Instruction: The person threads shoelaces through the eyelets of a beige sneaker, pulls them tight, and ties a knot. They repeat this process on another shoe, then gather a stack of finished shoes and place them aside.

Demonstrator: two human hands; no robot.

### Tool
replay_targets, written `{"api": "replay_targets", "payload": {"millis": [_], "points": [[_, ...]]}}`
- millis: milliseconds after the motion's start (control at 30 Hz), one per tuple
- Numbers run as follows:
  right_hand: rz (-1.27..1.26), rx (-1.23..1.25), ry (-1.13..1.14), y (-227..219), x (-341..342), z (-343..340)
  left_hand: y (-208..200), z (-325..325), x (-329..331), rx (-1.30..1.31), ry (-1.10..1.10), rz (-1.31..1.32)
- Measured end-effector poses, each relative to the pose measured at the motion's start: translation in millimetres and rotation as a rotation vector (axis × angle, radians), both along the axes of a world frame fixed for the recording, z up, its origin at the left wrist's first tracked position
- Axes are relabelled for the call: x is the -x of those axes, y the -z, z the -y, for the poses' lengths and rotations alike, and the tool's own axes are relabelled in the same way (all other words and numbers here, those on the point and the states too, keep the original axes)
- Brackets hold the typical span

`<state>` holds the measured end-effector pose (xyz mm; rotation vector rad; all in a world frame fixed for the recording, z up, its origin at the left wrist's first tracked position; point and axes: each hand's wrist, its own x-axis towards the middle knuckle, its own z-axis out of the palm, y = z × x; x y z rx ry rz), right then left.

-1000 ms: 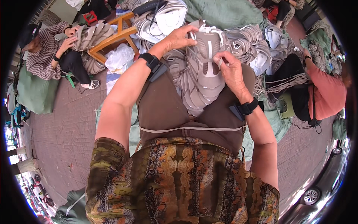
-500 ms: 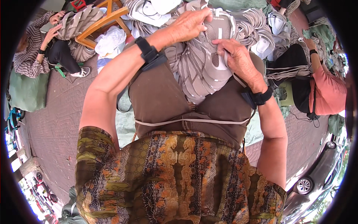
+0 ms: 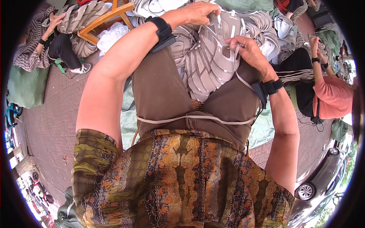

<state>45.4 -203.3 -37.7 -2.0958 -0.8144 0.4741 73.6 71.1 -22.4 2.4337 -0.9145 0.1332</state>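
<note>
A nested stack of taupe-grey mesh shoe uppers (image 3: 207, 62) lies between my thighs, the top one facing up. My left hand (image 3: 197, 13) is at the far left edge of the top upper, fingers bent over its eyelet edge; a small white tip shows under the index finger. My right hand (image 3: 248, 49) pinches a flat pale shoelace (image 3: 236, 64) between thumb and forefinger at the upper's right side. From there the lace hangs down over my right thigh. Black bands sit on both my wrists.
More grey and white shoe uppers (image 3: 262, 28) are heaped beyond my knees. A wooden stool frame (image 3: 108, 21) and a white plastic bag (image 3: 112, 36) are at the far left. Two people sit nearby, one with a striped sleeve, one in a pink top (image 3: 330, 97). A pale cord (image 3: 190, 122) crosses my lap.
My left hand has shifted slightly farther away and to the right along the upper. The right hand has moved a little to the right, drawing the lace out from the upper.
</note>
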Motion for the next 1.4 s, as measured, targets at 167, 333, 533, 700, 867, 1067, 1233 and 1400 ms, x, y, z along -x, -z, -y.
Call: {"api": "replay_targets", "payload": {"millis": [167, 333, 533, 700, 867, 1067, 1233, 1400], "points": [[0.009, -0.013, -0.037, 4.1, -4.2, 6.0, 9.1, 7.1, -21.2, 0.142, -0.092, -0.456], [-0.036, -0.035, -0.044, 4.1, -2.8, 5.3, 26.5, -1.8, -42.5, 0.4, 0.007, -0.765], [0.109, -0.003, -0.061, 7.4, 2.9, 6.4, 21.9, 4.8, -14.3, 0.134, -0.079, -0.341], [0.115, -0.078, -0.103, 2.7, 28.4, 2.3, 4.8, 7.5, 55.0, 0.242, -0.203, -0.242], [0.265, -0.071, -0.191, -5.4, 51.8, -10.7, 6.1, -5.5, 102.3, 0.067, -0.125, 0.24], [0.367, -0.046, -0.257, -12.9, 64.4, -30.6, -3.8, -20.5, 134.7, -0.079, -0.223, 0.277], [0.348, -0.13, -0.252, -12.4, 57.2, -42.7, -0.1, -33.4, 108.1, -0.082, -0.122, 0.241], [0.387, -0.112, -0.208, -8.4, 58.7, -55.3, 2.8, -47.5, 106.0, -0.046, -0.057, 0.189]]}}
